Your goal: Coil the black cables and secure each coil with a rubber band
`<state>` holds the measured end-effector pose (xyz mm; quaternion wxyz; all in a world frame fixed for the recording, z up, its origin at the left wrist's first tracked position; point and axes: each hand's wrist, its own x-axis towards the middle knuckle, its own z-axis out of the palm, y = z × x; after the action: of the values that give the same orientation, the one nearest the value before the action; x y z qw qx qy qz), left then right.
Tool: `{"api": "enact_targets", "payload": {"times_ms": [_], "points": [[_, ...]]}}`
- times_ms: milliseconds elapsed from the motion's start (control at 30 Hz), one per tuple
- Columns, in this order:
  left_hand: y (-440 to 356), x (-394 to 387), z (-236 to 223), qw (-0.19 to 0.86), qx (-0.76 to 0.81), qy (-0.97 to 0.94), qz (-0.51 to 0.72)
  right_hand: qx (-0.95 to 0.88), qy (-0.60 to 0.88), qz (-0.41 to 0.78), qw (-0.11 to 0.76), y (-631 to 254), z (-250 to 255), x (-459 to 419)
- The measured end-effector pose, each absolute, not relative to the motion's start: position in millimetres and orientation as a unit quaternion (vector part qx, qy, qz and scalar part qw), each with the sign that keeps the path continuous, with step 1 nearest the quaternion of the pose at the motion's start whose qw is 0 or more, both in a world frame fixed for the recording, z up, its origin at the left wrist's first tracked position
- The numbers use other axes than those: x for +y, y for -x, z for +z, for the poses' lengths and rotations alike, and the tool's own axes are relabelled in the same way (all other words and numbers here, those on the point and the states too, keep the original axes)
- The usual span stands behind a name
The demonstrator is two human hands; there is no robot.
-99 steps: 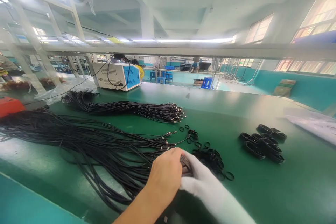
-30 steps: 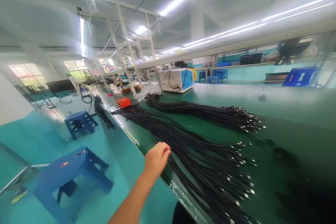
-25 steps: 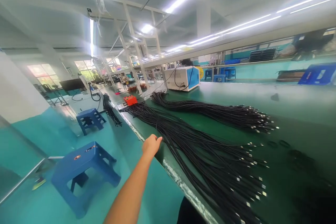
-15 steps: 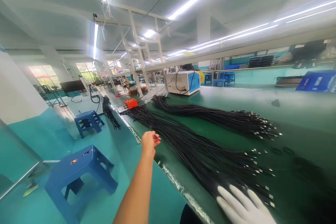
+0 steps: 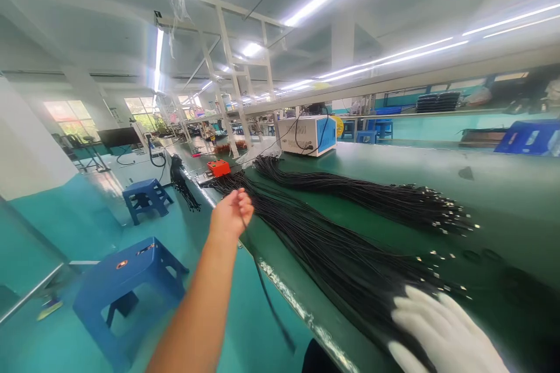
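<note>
Bare and closed, my left hand (image 5: 231,213) holds a black cable (image 5: 263,282), which droops past the near table edge with its lower end blurred. It is beside the far end of a wide bundle of black cables (image 5: 315,242) spread along the bench. My right hand (image 5: 441,326), in a white glove, is over the connector end of that bundle, fingers stretched out and thumb apart. Its palm side is hidden, so I cannot tell how firmly it touches the cables. A second cable bundle (image 5: 350,187) with silvery connector ends lies farther back.
On the green bench (image 5: 394,160) stand a red box (image 5: 218,168) and a white-and-blue machine (image 5: 308,135). More black cables (image 5: 184,185) hang off the edge farther along. Blue stools (image 5: 131,271) stand on the floor to the left. A white metal frame (image 5: 236,81) rises behind.
My left hand has moved up and left, and a cable now hangs from it over the table edge. My right hand has shifted slightly right and up, its fingers closer together.
</note>
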<state>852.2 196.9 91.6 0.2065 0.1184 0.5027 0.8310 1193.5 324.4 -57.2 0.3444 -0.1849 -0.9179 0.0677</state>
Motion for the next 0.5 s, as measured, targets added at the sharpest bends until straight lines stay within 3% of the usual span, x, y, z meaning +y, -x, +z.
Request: {"api": "enact_targets", "payload": {"times_ms": [100, 167, 233, 333, 500], "points": [[-882.1, 239.6, 93.2, 0.223, 0.519, -0.167, 0.808, -0.831, 0.279, 0.424, 0.227, -1154.2, -4.8, 290.1], [-902.3, 269.3, 83.4, 0.214, 0.555, -0.207, 0.777, -0.689, 0.218, 0.678, 0.132, -1131.7, 20.0, 270.1], [-914.1, 289.9, 66.9, 0.203, 0.607, -0.254, 0.725, -0.526, 0.174, 0.830, 0.065, -1119.7, 29.1, 260.9], [-911.0, 293.0, 34.9, 0.191, 0.712, -0.327, 0.592, -0.410, 0.195, 0.888, 0.078, -1121.0, 24.5, 273.4], [-884.0, 254.5, -15.6, 0.094, 0.834, -0.431, 0.331, -0.438, 0.256, 0.848, 0.151, -1142.8, 15.8, 315.2]]}}
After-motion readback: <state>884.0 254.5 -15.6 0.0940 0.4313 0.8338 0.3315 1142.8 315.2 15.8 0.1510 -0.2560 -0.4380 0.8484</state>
